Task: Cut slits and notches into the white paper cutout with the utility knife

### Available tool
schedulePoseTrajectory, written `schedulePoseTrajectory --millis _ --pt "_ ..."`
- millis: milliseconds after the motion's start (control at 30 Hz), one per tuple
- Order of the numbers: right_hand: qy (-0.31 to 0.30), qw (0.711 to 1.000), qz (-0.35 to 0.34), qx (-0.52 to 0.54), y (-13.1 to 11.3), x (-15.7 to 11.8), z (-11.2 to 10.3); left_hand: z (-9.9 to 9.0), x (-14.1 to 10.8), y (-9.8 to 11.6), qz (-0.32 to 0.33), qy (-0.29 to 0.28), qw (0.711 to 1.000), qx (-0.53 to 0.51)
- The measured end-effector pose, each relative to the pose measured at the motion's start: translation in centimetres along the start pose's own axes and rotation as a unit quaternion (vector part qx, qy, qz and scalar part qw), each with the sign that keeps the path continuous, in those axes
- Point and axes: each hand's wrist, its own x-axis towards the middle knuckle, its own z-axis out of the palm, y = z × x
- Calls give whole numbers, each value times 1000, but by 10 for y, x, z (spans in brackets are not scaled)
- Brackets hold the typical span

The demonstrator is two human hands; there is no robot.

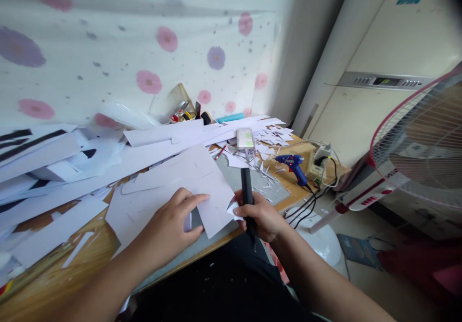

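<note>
White, thin and angled, the sheet of paper or card (216, 180) reaches me through the head view near the tabletop's (54, 276) front edge, partly over a grey mat (280, 193). I have the left hand (176, 218) spread and unclenched, its index fingertip on the sheet, thumb apart. My right hand (265, 217) grasps a long black tool (247, 187) upright and a small white paper piece (235, 210), by the sheet's right edge. I cannot make out the tool's lower end; if it is sharp, a slip could nick the fingers or tear the sheet. With only light contact on the left, I judge the sheet could skid on loose white slivers (265, 182). Toward the right edge sits a blue glue gun (296, 168); a forearm catching its black cable (311, 209), which hangs over that edge, might drag it off.
</note>
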Motion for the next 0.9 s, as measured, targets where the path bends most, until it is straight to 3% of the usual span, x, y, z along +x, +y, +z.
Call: schedulePoseTrajectory --millis 167,300,467,533,667,800,900 --pt "-19 1000 1 -19 -6 -3 -1 1 0 2 11 10 1000 -9" --pt "-45 995 -12 -92 -12 -4 -4 -3 1 0 15 35 999 -15" --pt "118 960 -137 -216 -23 0 -4 -7 -2 -1 20 53 998 -9" --pt "121 965 -141 -186 -24 1 1 -6 -2 -1 23 58 998 -3" --pt "52 988 -122 -77 -17 1 21 -2 0 0 30 65 997 -2" --pt "99 989 -112 -18 -9 5 33 -2 2 0 34 61 998 -2" --pt "88 990 -108 -5 -7 7 31 -3 2 0 38 63 997 0"
